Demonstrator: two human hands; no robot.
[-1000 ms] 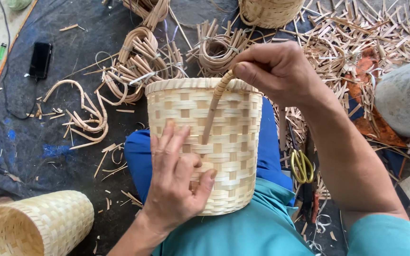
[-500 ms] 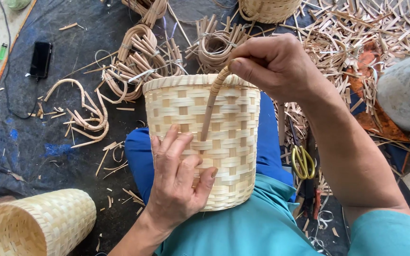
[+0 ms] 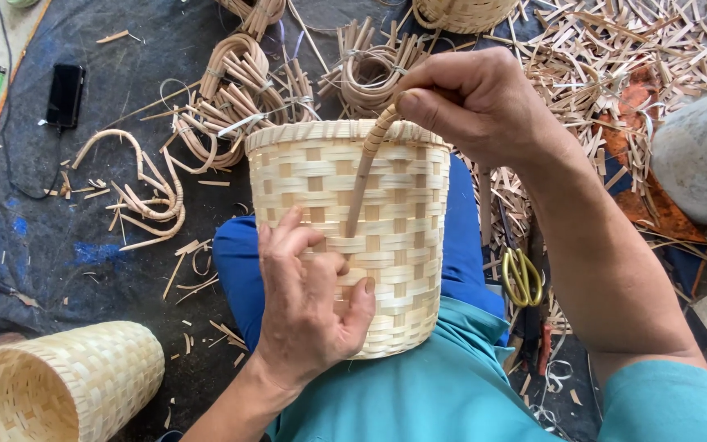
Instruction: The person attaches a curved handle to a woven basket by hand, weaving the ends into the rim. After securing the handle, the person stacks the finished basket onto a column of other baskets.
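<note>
Basket (image 3: pixel 394 196) rests on lap. Left hand (image 3: pixel 308 307) presses flat on its side, fingers open. Right hand (image 3: pixel 472 102) pinches strip (image 3: pixel 363 168) at rim.

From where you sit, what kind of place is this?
Most likely a basket-weaving workshop, with work done on the floor. A woven basket rests on the lap between the left hand and right hand; coiled cane bundles, a finished basket and strip offcuts lie around.
</note>
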